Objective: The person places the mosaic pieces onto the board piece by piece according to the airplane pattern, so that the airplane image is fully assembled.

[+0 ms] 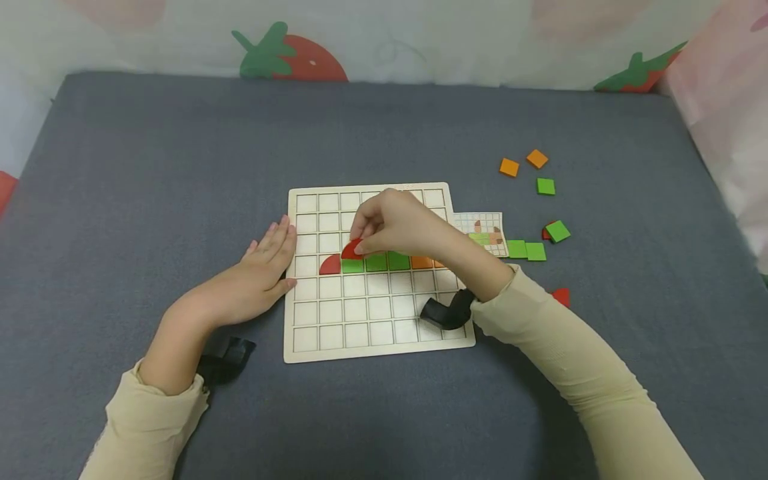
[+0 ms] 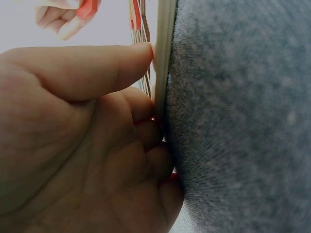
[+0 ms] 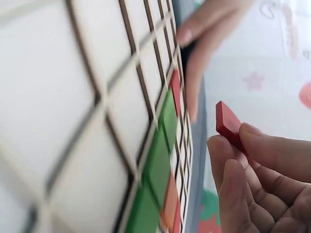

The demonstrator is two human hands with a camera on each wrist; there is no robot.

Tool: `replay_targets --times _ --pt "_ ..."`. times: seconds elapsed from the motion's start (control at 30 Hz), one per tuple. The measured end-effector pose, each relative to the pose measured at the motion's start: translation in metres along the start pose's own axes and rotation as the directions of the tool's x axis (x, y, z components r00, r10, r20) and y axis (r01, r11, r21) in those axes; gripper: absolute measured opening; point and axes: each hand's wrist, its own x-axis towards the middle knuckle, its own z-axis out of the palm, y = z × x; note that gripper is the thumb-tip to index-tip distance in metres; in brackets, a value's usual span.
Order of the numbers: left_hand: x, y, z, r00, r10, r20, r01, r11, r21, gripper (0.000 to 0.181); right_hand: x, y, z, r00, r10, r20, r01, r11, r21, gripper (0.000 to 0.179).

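A pale wooden grid board (image 1: 356,311) lies on the grey cloth. My left hand (image 1: 255,280) rests against its left edge, fingers straight, thumb touching the rim. My right hand (image 1: 390,223) pinches a red quarter-round tile (image 1: 351,250) between thumb and fingers; the right wrist view shows that red tile (image 3: 228,126) raised off the grid. Below it, one row holds another red quarter-round tile (image 1: 330,265), three green square tiles (image 1: 376,263) and orange tiles (image 1: 421,263). My right wrist and forearm hide part of the board's right side.
A small printed pattern card (image 1: 487,223) lies at the board's right edge. Beyond it are loose green tiles (image 1: 536,251), orange tiles (image 1: 509,167), a green tile (image 1: 558,231) overlapping a red one, and a red tile (image 1: 561,297) beside my right sleeve. Strawberry-print fabric (image 1: 420,47) borders the far edge.
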Motion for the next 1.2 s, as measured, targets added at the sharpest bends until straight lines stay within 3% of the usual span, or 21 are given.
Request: replay_targets --times 0.3,0.5,1.2 --pt "-0.004 -0.001 0.0 1.0 -0.019 0.002 0.02 0.999 -0.027 0.072 0.014 -0.021 0.035 0.989 -0.083 0.124 0.097 0.989 -0.114 0.009" --pt "-0.006 -0.001 -0.002 1.0 -0.014 0.001 0.014 0.999 -0.041 0.071 0.02 -0.028 0.047 0.979 -0.104 0.176 0.134 0.976 -0.17 0.016" --pt "-0.004 0.002 -0.003 1.0 -0.002 0.0 0.002 1.0 -0.023 0.069 0.025 -0.027 0.053 0.989 -0.061 0.132 0.09 0.971 -0.223 0.01"
